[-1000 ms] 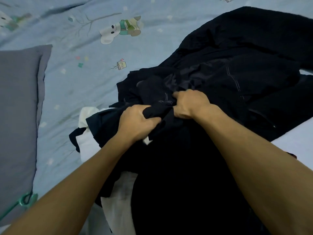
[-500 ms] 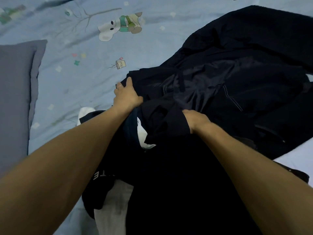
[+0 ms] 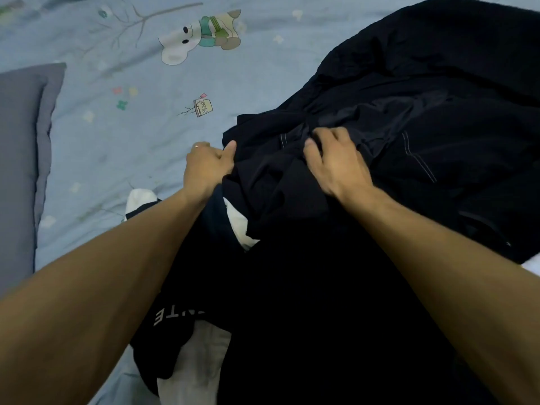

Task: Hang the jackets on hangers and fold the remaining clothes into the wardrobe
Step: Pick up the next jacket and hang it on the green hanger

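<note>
- Inspecting the bed (image 3: 140,133) from the head view, I find a dark jacket (image 3: 409,118) spread in a heap over the blue sheet, reaching from the centre to the far right.
- Left hand (image 3: 209,168) sits at the jacket's left edge, thumb on top of the cloth and fingers curled beneath it; I judge this a grip on the hem or front edge.
- Right hand (image 3: 336,162) lies on the cloth near a stitched seam, fingertips bent and bunching a fold; it appears to pinch the fabric, though the pads are partly hidden.
- Other clothes lie under my forearms: a dark garment with white lettering (image 3: 175,317) and a white garment (image 3: 201,355).
- A grey pillow (image 3: 20,159) lies at the left.
- Handling judgement: the jacket looks soft, limp and fairly light, with a smooth lining that may slip, so it will sag wherever unsupported.
- Recommended hold: collar or shoulder seams, one hand each side.
- No hanger or wardrobe is in view; hanging is not yet done.
</note>
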Available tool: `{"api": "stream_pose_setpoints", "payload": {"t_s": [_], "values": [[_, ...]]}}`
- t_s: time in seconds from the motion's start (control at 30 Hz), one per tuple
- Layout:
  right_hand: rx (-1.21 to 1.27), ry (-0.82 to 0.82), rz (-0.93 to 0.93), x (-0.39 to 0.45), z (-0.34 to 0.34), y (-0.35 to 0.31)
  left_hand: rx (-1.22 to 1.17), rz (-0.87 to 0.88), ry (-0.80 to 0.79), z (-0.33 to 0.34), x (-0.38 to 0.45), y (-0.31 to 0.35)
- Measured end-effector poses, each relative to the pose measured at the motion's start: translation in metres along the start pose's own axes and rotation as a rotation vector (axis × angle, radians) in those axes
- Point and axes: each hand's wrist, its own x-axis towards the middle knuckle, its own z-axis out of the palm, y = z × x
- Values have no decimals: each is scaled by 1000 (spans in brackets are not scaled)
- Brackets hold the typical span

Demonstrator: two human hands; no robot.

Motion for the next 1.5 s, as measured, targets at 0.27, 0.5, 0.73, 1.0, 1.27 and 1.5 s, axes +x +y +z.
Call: {"api": "stream_pose_setpoints", "payload": {"t_s": [0.27,0.5,0.73,1.0,1.27,1.5], "values": [[-403,-264,-93,67,13,9,308,159,-216,18,43,21],[-526,-205,-80,55,26,5,259,256,-37,14,4,0],[-497,-105,-82,-3,5,-3,131,308,127,-16,-58,7],[-458,-119,-50,-113,-51,-33,234,239,45,-76,-178,19],[-405,-143,-51,-227,-99,-61,81,149,-29,-131,-296,26],[-276,-141,-20,-315,-121,-89,-70,96,-34,-177,-373,22]]}}
